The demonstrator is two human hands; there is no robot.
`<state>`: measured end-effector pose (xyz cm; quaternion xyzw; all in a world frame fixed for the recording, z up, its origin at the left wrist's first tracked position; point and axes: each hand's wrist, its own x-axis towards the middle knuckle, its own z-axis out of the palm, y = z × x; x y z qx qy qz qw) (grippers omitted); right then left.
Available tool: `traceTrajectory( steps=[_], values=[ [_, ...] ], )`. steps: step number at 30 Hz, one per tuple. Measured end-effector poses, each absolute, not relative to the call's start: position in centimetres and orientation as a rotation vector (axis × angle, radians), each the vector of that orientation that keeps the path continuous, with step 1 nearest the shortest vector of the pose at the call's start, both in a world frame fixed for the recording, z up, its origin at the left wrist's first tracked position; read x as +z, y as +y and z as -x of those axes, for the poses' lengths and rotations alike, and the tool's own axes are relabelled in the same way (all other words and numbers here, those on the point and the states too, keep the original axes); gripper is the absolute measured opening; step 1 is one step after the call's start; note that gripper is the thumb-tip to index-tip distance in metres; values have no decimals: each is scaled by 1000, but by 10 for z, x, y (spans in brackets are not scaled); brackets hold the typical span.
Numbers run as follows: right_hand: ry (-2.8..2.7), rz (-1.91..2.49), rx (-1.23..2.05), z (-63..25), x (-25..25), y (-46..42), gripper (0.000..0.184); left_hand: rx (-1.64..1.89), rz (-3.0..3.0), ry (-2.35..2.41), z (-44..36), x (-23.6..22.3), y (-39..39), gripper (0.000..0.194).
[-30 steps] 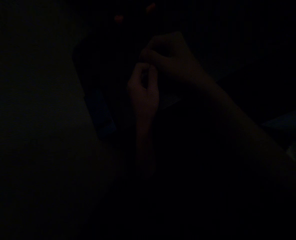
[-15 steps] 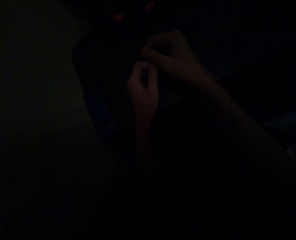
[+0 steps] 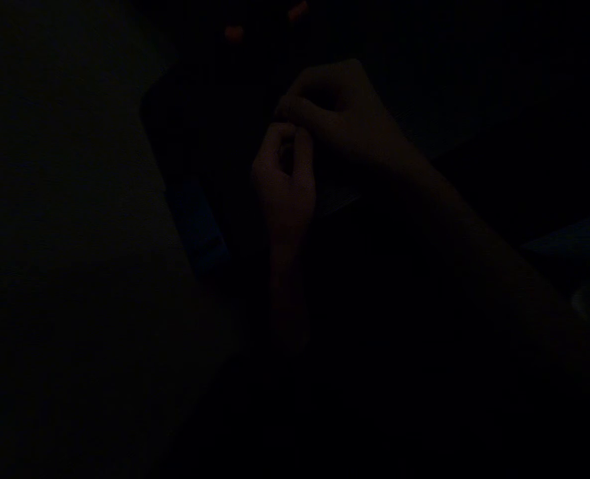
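The view is very dark. My left hand [image 3: 287, 169] is closed in a pinch, with thumb and finger meeting at the top and a small dark gap between them. Just above it, my right hand [image 3: 342, 110] comes in from the right, also pinched, its fingertips close to those of my left hand. Whatever the fingers hold, if anything, is too dark or too small to make out. Both hands are over a dark surface with a rounded corner [image 3: 147, 106].
A dim blue rectangular patch [image 3: 197, 223] lies left of my left hand. Two small orange-red things [image 3: 233, 33] show at the top edge. A bluish strip [image 3: 574, 233] and a pale blurred thing [image 3: 587, 299] are at the right. A greenish-grey floor or ground [image 3: 65, 159] fills the left.
The picture is a little darker. Both hands keep nearly the same pinched pose and place; the whole view has shifted only slightly.
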<state>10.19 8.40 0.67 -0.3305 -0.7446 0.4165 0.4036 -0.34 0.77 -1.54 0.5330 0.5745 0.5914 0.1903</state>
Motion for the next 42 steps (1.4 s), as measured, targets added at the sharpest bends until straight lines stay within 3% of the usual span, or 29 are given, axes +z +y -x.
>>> traceTrajectory(
  steps=[9, 23, 42],
  values=[
    [-1891, 862, 1078, -104, 13, 80, 18, 1696, -1489, 1578, 3, -15, 8, 24],
    [-1904, 886, 1067, -104, 12, 80, 18, 1678, -1486, 1521, 4, -14, 8, 41],
    [-1854, 834, 1054, -101, 6, 84, 20, 1721, -1488, 1523, 2, -16, 8, 25]
  ],
)
